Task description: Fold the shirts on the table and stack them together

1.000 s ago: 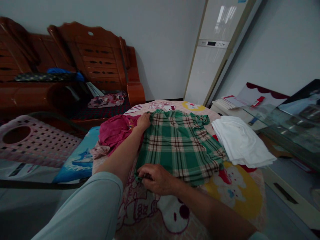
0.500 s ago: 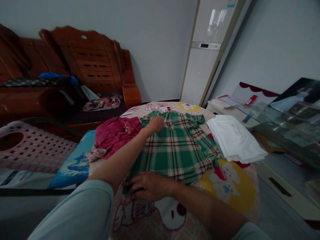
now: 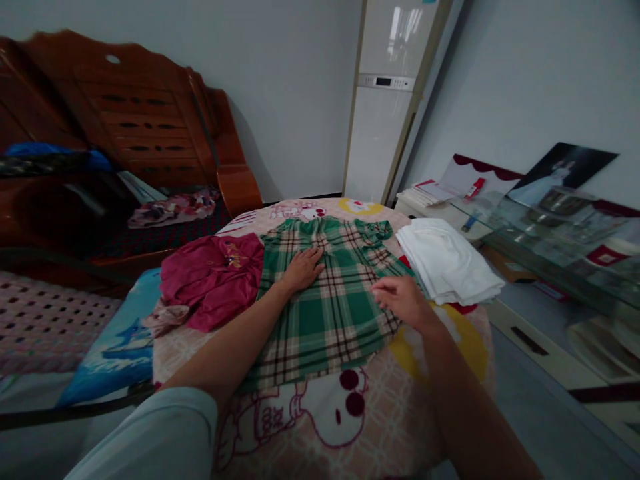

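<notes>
A green plaid dress point(image 3: 320, 313), with cream and dark brown lines and a gathered top edge, is spread on a round table with a pink cartoon-print cloth point(image 3: 395, 413). My left hand point(image 3: 303, 269) lies flat on its upper middle, fingers stretched out. Over the dress's right side is my right hand point(image 3: 403, 301), fingers curled in toward the thumb; what they hold, if anything, is hidden. A bunched magenta garment point(image 3: 215, 280) lies left of the dress. To its right is a stack of folded white cloth point(image 3: 445, 260).
A glass shelf unit point(image 3: 540, 233) with dishes stands at the right. Behind the table rises a tall white air conditioner point(image 3: 380, 127). A carved wooden chair point(image 3: 145, 120) stands at the back left, with a blue dolphin-print cushion point(image 3: 115, 340) and a pink woven basket point(image 3: 55, 320) nearer.
My right hand has gone from the dress's near left corner to its right side. My left hand has slid back from the top edge and flattened. The view has turned right.
</notes>
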`<state>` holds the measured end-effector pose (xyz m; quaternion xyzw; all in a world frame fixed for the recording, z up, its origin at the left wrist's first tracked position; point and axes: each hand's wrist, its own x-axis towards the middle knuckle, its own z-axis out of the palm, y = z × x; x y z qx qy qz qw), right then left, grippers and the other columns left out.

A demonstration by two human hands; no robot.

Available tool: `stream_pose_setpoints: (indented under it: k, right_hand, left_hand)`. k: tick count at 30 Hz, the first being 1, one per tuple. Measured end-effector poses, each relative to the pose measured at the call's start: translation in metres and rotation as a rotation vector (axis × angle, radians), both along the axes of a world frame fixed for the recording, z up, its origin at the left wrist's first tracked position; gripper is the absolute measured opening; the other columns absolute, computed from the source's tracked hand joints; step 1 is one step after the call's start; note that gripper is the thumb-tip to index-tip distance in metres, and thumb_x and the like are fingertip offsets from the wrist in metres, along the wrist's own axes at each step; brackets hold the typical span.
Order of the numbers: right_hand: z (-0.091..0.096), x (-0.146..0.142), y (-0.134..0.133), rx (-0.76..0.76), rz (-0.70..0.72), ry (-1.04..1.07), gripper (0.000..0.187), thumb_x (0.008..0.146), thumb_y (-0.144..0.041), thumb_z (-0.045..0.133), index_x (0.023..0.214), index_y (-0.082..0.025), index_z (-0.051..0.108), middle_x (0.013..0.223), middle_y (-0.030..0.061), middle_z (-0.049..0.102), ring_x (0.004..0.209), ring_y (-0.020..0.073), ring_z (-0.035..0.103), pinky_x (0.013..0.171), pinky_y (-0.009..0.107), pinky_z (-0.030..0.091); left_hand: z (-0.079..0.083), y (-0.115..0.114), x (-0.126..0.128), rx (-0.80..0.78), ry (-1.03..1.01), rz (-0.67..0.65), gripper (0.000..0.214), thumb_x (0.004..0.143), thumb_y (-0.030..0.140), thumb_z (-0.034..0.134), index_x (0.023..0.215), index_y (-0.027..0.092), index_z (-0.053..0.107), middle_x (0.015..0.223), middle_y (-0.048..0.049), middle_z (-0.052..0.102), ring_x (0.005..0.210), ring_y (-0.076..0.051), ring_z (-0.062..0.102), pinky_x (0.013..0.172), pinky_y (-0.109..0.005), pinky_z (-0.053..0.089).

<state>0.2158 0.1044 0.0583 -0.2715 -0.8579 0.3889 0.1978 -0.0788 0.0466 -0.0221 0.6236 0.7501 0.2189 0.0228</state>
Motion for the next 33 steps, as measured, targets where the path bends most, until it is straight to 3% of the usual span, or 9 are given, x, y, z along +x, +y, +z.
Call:
stream_pose_setpoints:
  k: [4, 8, 11, 15, 19, 23, 25, 27, 33]
  right_hand:
    - [-0.003, 0.053, 0.032, 0.278, -0.423, -0.154, 0.025, 0.077, -0.034, 0.056, 0.071, -0.016, 0.073, 0.062, 0.0043, 0.067, 0.058, 0.0155, 0.057, 0.055, 0.025, 0.037]
    - [-0.005, 0.075, 0.032, 0.265, -0.383, -0.434, 0.034, 0.077, -0.041, 0.058, 0.052, -0.018, 0.065, 0.048, 0.0016, 0.057, 0.050, 0.0136, 0.049, 0.052, 0.027, 0.029]
    - [-0.010, 0.073, 0.029, 0.273, -0.323, -0.456, 0.029, 0.071, -0.031, 0.059, 0.045, -0.019, 0.056, 0.043, -0.0026, 0.047, 0.047, 0.0113, 0.043, 0.051, 0.026, 0.025]
    - [-0.016, 0.068, 0.036, 0.205, -0.389, -0.158, 0.019, 0.068, -0.030, 0.058, 0.053, -0.018, 0.059, 0.049, -0.0022, 0.053, 0.052, 0.0122, 0.047, 0.053, 0.025, 0.032]
    - [-0.018, 0.065, 0.049, 0.000, -0.634, 0.298, 0.023, 0.063, -0.035, 0.064, 0.073, -0.015, 0.066, 0.059, 0.0005, 0.061, 0.055, 0.0152, 0.055, 0.053, 0.027, 0.042]
    - [-0.013, 0.067, 0.054, 0.086, -0.898, 0.569, 0.021, 0.059, -0.029, 0.064, 0.075, -0.015, 0.065, 0.058, -0.0005, 0.060, 0.052, 0.0152, 0.055, 0.051, 0.027, 0.045]
    - [-0.008, 0.074, 0.054, 0.145, -0.968, 0.585, 0.020, 0.061, -0.028, 0.063, 0.076, -0.015, 0.066, 0.058, 0.0001, 0.060, 0.051, 0.0160, 0.055, 0.050, 0.029, 0.046]
    - [-0.003, 0.084, 0.051, 0.196, -0.983, 0.447, 0.018, 0.063, -0.027, 0.062, 0.076, -0.015, 0.067, 0.058, 0.0013, 0.061, 0.050, 0.0174, 0.056, 0.051, 0.030, 0.047]
    - [0.014, 0.100, 0.039, 0.509, -0.972, -0.293, 0.012, 0.066, -0.017, 0.060, 0.071, -0.016, 0.071, 0.068, 0.0102, 0.068, 0.066, 0.0242, 0.063, 0.061, 0.034, 0.043]
  left_hand:
    - [0.000, 0.001, 0.002, -0.014, 0.044, -0.003, 0.051, 0.095, 0.033, 0.044, 0.144, 0.019, 0.046, 0.151, -0.0130, 0.044, 0.142, -0.029, 0.035, 0.118, -0.048, 0.022]
    - [0.002, 0.001, 0.002, -0.017, 0.033, 0.000, 0.051, 0.094, 0.032, 0.045, 0.142, 0.016, 0.047, 0.151, -0.0144, 0.044, 0.142, -0.031, 0.036, 0.117, -0.048, 0.023]
    - [0.001, 0.002, 0.001, -0.006, 0.008, 0.009, 0.051, 0.093, 0.032, 0.047, 0.141, 0.018, 0.049, 0.151, -0.0138, 0.044, 0.141, -0.031, 0.037, 0.117, -0.047, 0.023]
    - [-0.001, 0.003, -0.001, -0.013, 0.018, 0.018, 0.052, 0.092, 0.033, 0.047, 0.142, 0.018, 0.048, 0.152, -0.0138, 0.043, 0.141, -0.030, 0.038, 0.117, -0.047, 0.024]
    - [0.000, 0.002, -0.001, -0.002, 0.002, 0.011, 0.052, 0.092, 0.032, 0.048, 0.142, 0.016, 0.049, 0.151, -0.0154, 0.043, 0.140, -0.031, 0.039, 0.117, -0.050, 0.025]
    - [0.002, 0.002, 0.000, -0.006, -0.004, 0.012, 0.053, 0.092, 0.031, 0.048, 0.142, 0.015, 0.049, 0.151, -0.0159, 0.043, 0.141, -0.033, 0.037, 0.117, -0.050, 0.023]
    - [0.002, 0.002, 0.001, -0.012, -0.010, 0.013, 0.052, 0.092, 0.031, 0.048, 0.142, 0.015, 0.049, 0.151, -0.0161, 0.043, 0.141, -0.033, 0.037, 0.117, -0.050, 0.023]
    - [0.003, 0.002, 0.001, -0.009, -0.023, 0.013, 0.052, 0.092, 0.031, 0.049, 0.141, 0.015, 0.049, 0.151, -0.0160, 0.043, 0.140, -0.033, 0.038, 0.117, -0.051, 0.023]
    - [0.001, 0.002, 0.001, -0.001, -0.018, 0.017, 0.051, 0.091, 0.031, 0.049, 0.140, 0.017, 0.050, 0.150, -0.0149, 0.044, 0.140, -0.031, 0.039, 0.117, -0.049, 0.023]
